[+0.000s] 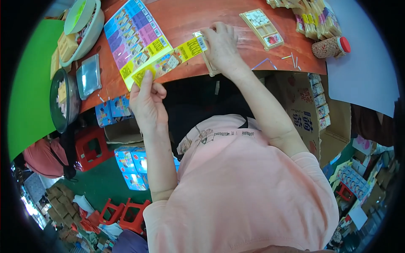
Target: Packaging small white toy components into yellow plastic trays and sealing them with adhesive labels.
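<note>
My left hand (147, 103) pinches the left end of a yellow printed label strip (168, 63) between thumb and fingers. The strip slants up to the right, in front of a colourful sheet of similar labels (133, 36). My right hand (221, 48) curls over a narrow beige tray (212, 67) at the table's near edge, its fingertips by the strip's right end. The hand and strip hide most of that tray. Right of it lies another beige tray (265, 29), divided into compartments with white cubes and a red-patterned piece.
Left on the red table (185, 17) are a pale green basin (95, 31), a dark bowl (63, 109) and clear plastic sleeves (88, 76). At right stand a red-lidded jar (331, 47), packed trays (318, 19) and small sticks (295, 61). A cardboard box (301, 109) sits below.
</note>
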Motion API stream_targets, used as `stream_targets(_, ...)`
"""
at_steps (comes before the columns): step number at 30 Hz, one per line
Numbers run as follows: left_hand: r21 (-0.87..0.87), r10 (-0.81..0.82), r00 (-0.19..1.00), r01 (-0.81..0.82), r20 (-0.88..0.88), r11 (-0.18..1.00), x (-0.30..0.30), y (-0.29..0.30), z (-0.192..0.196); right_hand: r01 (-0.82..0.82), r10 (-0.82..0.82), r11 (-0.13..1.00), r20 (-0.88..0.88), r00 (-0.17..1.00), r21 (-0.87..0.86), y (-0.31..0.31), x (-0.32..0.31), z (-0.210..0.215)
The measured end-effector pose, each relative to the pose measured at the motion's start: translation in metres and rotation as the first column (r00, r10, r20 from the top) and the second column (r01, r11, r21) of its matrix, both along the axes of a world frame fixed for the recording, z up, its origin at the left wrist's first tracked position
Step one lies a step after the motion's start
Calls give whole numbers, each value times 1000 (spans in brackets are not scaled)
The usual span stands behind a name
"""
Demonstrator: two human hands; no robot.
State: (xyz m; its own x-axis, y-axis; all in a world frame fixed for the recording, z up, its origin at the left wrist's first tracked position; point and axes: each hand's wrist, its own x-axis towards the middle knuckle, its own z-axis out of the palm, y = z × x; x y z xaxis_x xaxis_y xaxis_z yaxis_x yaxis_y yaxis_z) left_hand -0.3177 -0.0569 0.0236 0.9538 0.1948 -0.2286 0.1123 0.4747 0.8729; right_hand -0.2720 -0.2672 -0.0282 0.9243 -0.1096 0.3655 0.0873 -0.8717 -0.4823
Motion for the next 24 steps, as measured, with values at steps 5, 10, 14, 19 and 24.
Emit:
stream_targets(5, -98, -59, 998, 58, -8, 993, 2, -7, -3, -105, 103, 990, -25, 994, -93, -24, 0, -1)
stream_targets(10, -155, -108, 994, 105, -12, 982, 2, -15, 4, -87, 173, 589, -21, 985, 804, -34, -17, 36)
stream_targets(14, -174, -192, 981, 191, 9, 966, 5, -30, 3, -185, 348, 431, 26, 937, 883, -28, -44, 56)
stream_targets(19, -82, -168, 979, 159, -112, 984, 8, -49, -1, -154, 238, 473, 42, 970, 868, -55, -52, 56)
stream_targets(24, 107, -185, 977, 196, -103, 975, 7, -63, -23, -85, 188, 644, -49, 981, 760, -72, -57, 27)
